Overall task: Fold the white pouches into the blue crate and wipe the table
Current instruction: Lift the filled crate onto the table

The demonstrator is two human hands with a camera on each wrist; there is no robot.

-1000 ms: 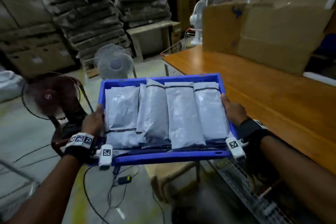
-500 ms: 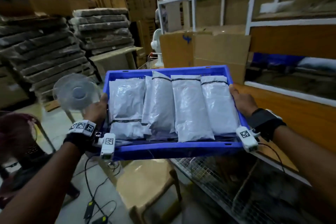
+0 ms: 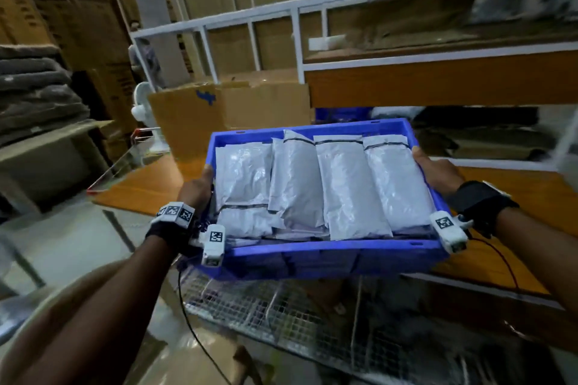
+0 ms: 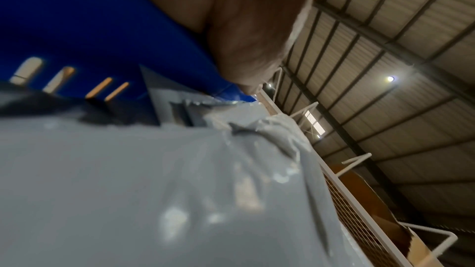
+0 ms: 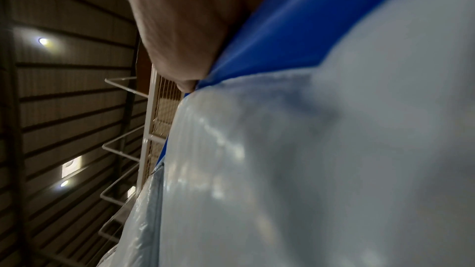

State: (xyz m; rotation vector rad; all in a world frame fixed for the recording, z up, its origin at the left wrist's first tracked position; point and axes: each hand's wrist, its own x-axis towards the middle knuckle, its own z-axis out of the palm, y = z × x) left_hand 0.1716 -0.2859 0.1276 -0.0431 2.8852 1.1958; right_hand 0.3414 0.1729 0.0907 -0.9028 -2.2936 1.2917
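Worktop [image 3: 516,194]: orange-brown surface, lying at 2 o'clock and 9 o'clock of the load, under a white-framed shelf [image 3: 438,62]. A cardboard box [image 3: 225,109] is standing at its 11 o'clock end.

Blue crate [image 3: 328,256]: being carried in the air over the worktop's near edge, above a wire-mesh rack [image 3: 281,316]. It is sitting roughly level, far wall slightly raised. Judgement: kept level so the contents do not slide.

White pouches [image 3: 347,184]: lying flat inside the crate in a row of four long packs, with more underneath at 7 o'clock. All visible pouches are in the crate; packing looks done, wiping not yet begun.

Left hand [image 3: 195,189]: gripping the crate's 9 o'clock wall, thumb hooked over the rim, fingers hidden below. Left wrist view is showing the thumb pressed on blue plastic.

Right hand [image 3: 436,172]: gripping the 3 o'clock wall likewise, thumb on the rim beside the outermost pouch. Opposed side grips are balancing the load; probably the crate is being set down or stowed.
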